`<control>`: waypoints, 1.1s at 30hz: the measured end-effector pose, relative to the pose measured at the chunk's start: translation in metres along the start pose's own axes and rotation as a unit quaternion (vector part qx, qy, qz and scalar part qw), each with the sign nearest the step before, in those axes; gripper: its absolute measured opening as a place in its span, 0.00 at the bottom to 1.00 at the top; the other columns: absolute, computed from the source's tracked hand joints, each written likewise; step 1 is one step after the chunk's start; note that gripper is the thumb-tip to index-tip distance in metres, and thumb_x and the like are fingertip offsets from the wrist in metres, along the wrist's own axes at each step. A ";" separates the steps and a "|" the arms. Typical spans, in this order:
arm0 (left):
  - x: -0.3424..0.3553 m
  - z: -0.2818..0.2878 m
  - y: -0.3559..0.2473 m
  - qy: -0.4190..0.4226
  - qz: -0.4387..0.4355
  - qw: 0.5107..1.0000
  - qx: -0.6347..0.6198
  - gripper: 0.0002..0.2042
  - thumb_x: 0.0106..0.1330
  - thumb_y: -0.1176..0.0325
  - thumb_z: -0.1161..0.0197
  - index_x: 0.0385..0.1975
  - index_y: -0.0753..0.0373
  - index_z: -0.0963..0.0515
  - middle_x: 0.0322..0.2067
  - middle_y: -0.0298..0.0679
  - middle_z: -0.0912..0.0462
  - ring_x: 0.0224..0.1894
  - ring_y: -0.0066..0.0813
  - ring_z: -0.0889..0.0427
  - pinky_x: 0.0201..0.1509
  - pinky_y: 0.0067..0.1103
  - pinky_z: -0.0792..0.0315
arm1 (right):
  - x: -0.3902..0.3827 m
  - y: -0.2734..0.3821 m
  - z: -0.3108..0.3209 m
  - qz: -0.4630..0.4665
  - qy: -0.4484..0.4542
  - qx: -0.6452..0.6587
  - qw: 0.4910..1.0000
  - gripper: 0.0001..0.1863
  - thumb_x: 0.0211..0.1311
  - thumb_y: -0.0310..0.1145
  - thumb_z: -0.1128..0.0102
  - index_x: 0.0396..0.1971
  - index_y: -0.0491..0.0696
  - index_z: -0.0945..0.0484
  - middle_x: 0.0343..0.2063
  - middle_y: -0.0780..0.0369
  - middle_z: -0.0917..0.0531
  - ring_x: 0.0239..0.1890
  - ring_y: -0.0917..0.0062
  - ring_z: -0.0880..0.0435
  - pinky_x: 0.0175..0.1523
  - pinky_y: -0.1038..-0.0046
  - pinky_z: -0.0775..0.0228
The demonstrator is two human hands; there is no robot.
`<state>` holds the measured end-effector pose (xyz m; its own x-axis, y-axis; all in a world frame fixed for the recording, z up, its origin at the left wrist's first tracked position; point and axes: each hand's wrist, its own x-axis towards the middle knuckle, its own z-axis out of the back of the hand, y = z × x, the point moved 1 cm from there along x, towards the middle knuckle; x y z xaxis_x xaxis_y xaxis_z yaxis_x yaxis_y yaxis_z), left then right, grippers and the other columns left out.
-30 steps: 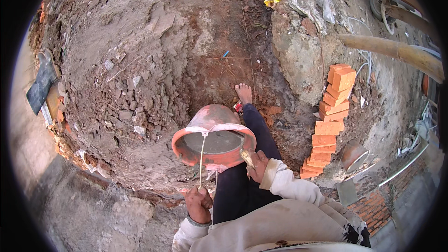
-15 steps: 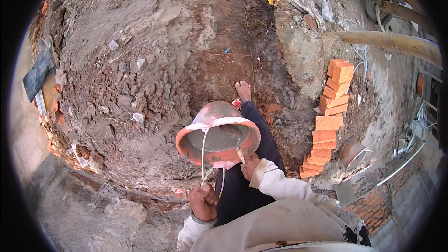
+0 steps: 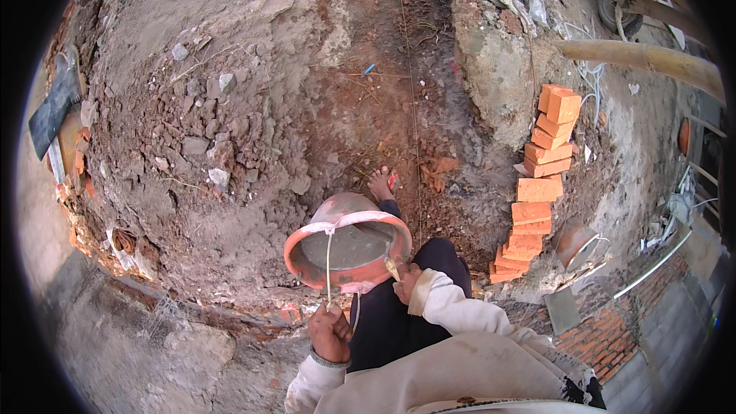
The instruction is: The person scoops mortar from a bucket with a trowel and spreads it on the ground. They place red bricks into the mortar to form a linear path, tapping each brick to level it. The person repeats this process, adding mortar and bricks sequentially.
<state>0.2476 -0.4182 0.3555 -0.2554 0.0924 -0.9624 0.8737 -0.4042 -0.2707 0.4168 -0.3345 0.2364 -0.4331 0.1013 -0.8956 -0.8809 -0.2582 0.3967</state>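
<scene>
A red, mortar-stained bucket (image 3: 353,204) tilts open toward me, low in the middle of my head view, with grey wet mortar (image 3: 349,247) inside. My left hand (image 3: 330,331) is closed round the bucket's cord handle (image 3: 330,268) below it. My right hand (image 3: 405,282), at the bucket's right rim, grips a pale wooden handle (image 3: 392,266); whatever tool it belongs to is mostly hidden. Behind the bucket are my dark-trousered leg and bare foot (image 3: 382,185).
Stacked orange bricks (image 3: 547,152) run along the right. A taut string (image 3: 412,92) crosses the dirt trench ahead. Rubble (image 3: 222,149) lies left, beside a dark board (image 3: 52,107). Bamboo poles (image 3: 644,57) and a wheel (image 3: 613,9) are upper right, a grey board (image 3: 562,313) lower right.
My foot has shifted down and left, and my knee now shows bent right of the bucket. The bucket moved slightly right, then back left. Both hands keep their grips.
</scene>
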 end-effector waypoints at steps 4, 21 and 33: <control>0.002 0.007 0.006 -0.006 0.004 1.000 -0.022 0.11 0.55 0.64 0.48 0.17 0.54 0.42 0.11 0.24 0.49 0.11 0.15 0.50 0.14 0.16 0.50 | 0.001 -0.009 -0.014 0.007 -0.035 0.021 0.999 0.33 0.52 0.37 0.47 0.60 0.46 0.42 0.36 0.47 0.25 0.35 0.54 0.22 0.39 0.56 0.29; 0.018 -0.095 -0.054 0.123 -0.076 0.987 0.075 0.09 0.61 0.64 0.46 0.23 0.59 0.34 0.14 0.24 0.42 0.14 0.11 0.46 0.17 0.13 0.50 | 0.009 0.009 0.097 -0.031 -0.164 -0.062 0.984 0.32 0.57 0.36 0.50 0.61 0.46 0.45 0.35 0.44 0.26 0.32 0.48 0.22 0.36 0.55 0.29; 0.105 -0.206 -0.100 0.118 -0.116 0.980 0.109 0.07 0.61 0.68 0.46 0.25 0.64 0.30 0.18 0.26 0.36 0.21 0.11 0.42 0.23 0.16 0.47 | 0.170 -0.059 0.184 0.157 -0.095 0.151 0.971 0.32 0.49 0.30 0.43 0.58 0.43 0.39 0.36 0.52 0.19 0.37 0.59 0.19 0.43 0.66 0.28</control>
<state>0.2183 -0.1803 0.2767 -0.3113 0.4022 -0.8610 0.6876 -0.5301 -0.4962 0.3603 -0.1257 0.0976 -0.6921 0.2456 -0.6788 -0.7027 -0.0141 0.7113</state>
